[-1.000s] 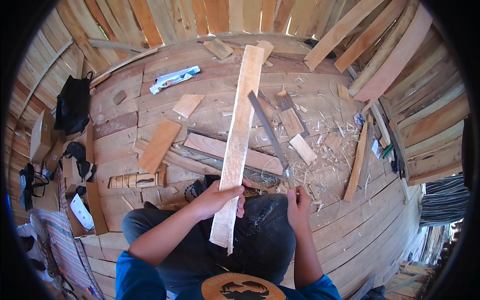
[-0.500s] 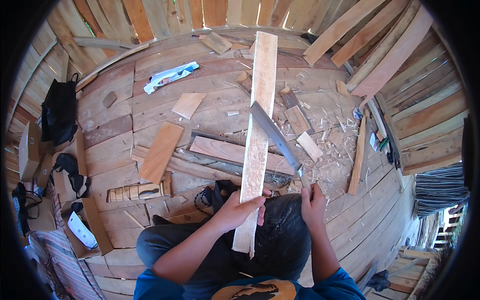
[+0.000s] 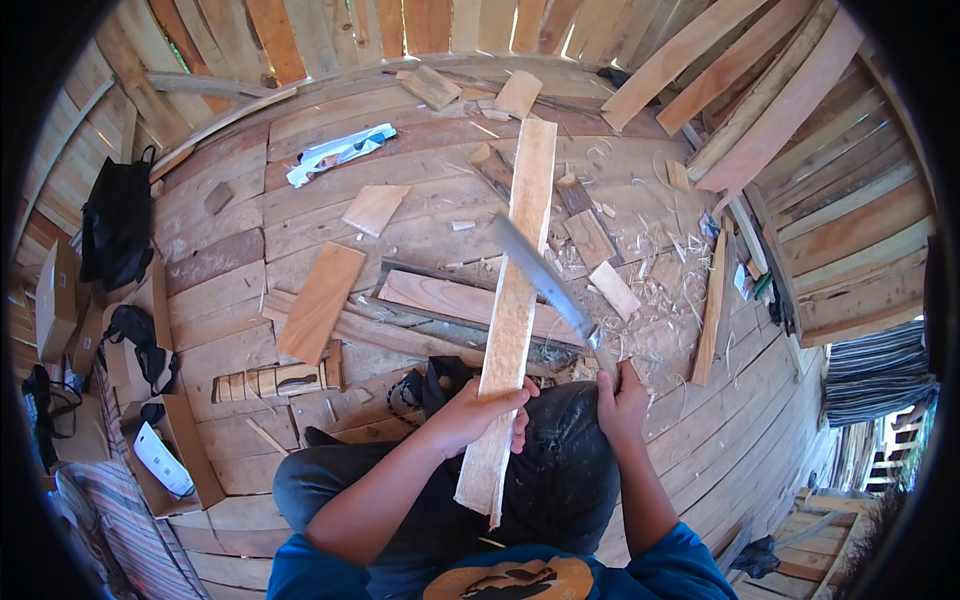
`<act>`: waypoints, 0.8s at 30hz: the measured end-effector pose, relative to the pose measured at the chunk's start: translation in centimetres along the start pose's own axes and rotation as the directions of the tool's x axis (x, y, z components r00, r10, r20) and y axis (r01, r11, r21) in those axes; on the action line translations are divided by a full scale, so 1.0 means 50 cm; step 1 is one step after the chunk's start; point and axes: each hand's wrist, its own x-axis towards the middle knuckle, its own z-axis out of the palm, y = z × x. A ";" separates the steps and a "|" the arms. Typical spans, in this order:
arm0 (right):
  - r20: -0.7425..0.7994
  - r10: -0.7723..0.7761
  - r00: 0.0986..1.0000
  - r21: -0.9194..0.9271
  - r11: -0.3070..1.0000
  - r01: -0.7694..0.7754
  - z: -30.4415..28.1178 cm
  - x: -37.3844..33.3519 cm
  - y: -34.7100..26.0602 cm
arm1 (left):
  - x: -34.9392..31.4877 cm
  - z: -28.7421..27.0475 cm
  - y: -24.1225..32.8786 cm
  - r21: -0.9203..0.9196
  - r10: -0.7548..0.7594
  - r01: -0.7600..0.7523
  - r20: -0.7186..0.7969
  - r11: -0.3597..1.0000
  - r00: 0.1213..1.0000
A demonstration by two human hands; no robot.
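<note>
A long, pale, rough-edged board (image 3: 517, 290) slants up and away from my lap. My left hand (image 3: 486, 412) is closed around its near part, thumb on top and fingertips showing at the right edge. My right hand (image 3: 623, 398) is closed on the handle of a machete-like long-bladed knife (image 3: 560, 292), beside my right knee. The blade is slightly blurred and crosses over the board's middle, its tip past the left edge. I cannot tell whether blade and board touch. Most of the handle is hidden in my fist.
Wood shavings (image 3: 690, 270) and offcuts lie on the plank floor to the right. Ahead lie a flat brown board (image 3: 322, 303) and a reddish plank (image 3: 440, 292). Cardboard boxes (image 3: 190, 450) and a black bag (image 3: 118, 220) stand at left. Planks (image 3: 760, 110) lean at far right.
The board's far end has dropped toward me, and its near end has slid slightly nearer and left. A wood piece on the floor beyond now shows fully. The blade has shifted slightly left and down.
</note>
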 end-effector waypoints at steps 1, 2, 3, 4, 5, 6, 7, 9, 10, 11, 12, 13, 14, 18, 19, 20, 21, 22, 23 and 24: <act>-0.005 -0.024 1.000 -0.015 1.000 0.024 0.001 -0.001 0.002 | 0.004 -0.002 -0.004 0.007 0.021 -0.021 -0.007 1.000 1.000; -0.007 -0.046 0.999 -0.032 0.998 0.046 0.004 -0.005 0.007 | 0.009 -0.005 -0.012 0.011 0.039 -0.038 -0.014 0.999 0.999; -0.009 -0.068 0.998 -0.048 0.997 0.067 0.007 -0.008 0.012 | 0.011 -0.006 -0.018 0.015 0.056 -0.056 -0.021 0.998 0.998; -0.016 -0.073 0.997 -0.050 0.996 0.072 0.009 -0.008 0.016 | 0.013 -0.005 -0.021 0.000 0.075 -0.075 -0.043 0.997 0.996; -0.022 -0.076 0.997 -0.054 0.996 0.074 0.010 -0.008 0.021 | 0.015 -0.004 -0.025 -0.016 0.091 -0.092 -0.064 0.996 0.994; -0.028 -0.079 0.996 -0.057 0.995 0.077 0.012 -0.008 0.024 | 0.017 -0.004 -0.027 -0.031 0.107 -0.110 -0.085 0.993 0.991; -0.026 -0.095 0.995 -0.063 0.994 0.093 0.013 -0.008 0.024 | 0.018 -0.007 -0.028 -0.032 0.109 -0.113 -0.114 0.993 0.987; -0.020 -0.124 0.992 -0.075 0.990 0.122 0.012 -0.007 0.022 | 0.022 -0.013 -0.030 -0.034 0.110 -0.117 -0.173 0.993 0.979; -0.015 -0.136 0.991 -0.083 0.988 0.134 0.012 -0.008 0.022 | 0.024 -0.016 -0.031 -0.062 0.105 -0.118 -0.185 0.991 0.977; -0.010 -0.150 0.989 -0.091 0.985 0.148 0.013 -0.008 0.023 | 0.024 -0.017 -0.030 -0.079 0.118 -0.133 -0.168 0.988 0.979; -0.006 -0.164 0.986 -0.099 0.982 0.163 0.014 -0.009 0.025 | 0.023 -0.016 -0.027 -0.097 0.131 -0.147 -0.151 0.984 0.980; -0.006 -0.160 0.987 -0.107 0.981 0.159 0.015 -0.011 0.026 | 0.021 -0.016 -0.026 -0.115 0.145 -0.161 -0.135 0.980 0.980; -0.007 -0.158 0.987 -0.117 0.981 0.157 0.015 -0.011 0.027 | 0.021 -0.014 -0.026 -0.110 0.168 -0.181 -0.118 0.977 0.979; -0.027 -0.180 0.983 -0.123 0.977 0.176 0.021 -0.010 0.033 | 0.020 -0.011 -0.028 -0.058 0.245 -0.250 -0.080 0.966 0.966; -0.025 -0.177 0.984 -0.123 0.977 0.173 0.022 -0.009 0.032 | 0.020 -0.011 -0.028 -0.037 0.261 -0.265 -0.076 0.964 0.962; -0.023 -0.174 0.985 -0.123 0.978 0.169 0.021 -0.008 0.031 | 0.019 -0.010 -0.027 -0.025 0.269 -0.272 -0.080 0.962 0.960; -0.022 -0.170 0.985 -0.123 0.978 0.166 0.021 -0.008 0.030 | 0.018 -0.008 -0.025 -0.014 0.277 -0.279 -0.084 0.960 0.957; -0.024 -0.174 0.985 -0.130 0.977 0.169 0.022 -0.009 0.031 | 0.018 -0.008 -0.024 -0.002 0.284 -0.285 -0.087 0.958 0.955; -0.026 -0.179 0.983 -0.136 0.975 0.174 0.022 -0.008 0.032 | 0.018 -0.008 -0.024 -0.024 0.295 -0.299 -0.092 0.954 0.951; -0.029 -0.185 0.982 -0.142 0.973 0.180 0.022 -0.008 0.032 | 0.018 -0.009 -0.025 -0.045 0.307 -0.312 -0.097 0.949 0.947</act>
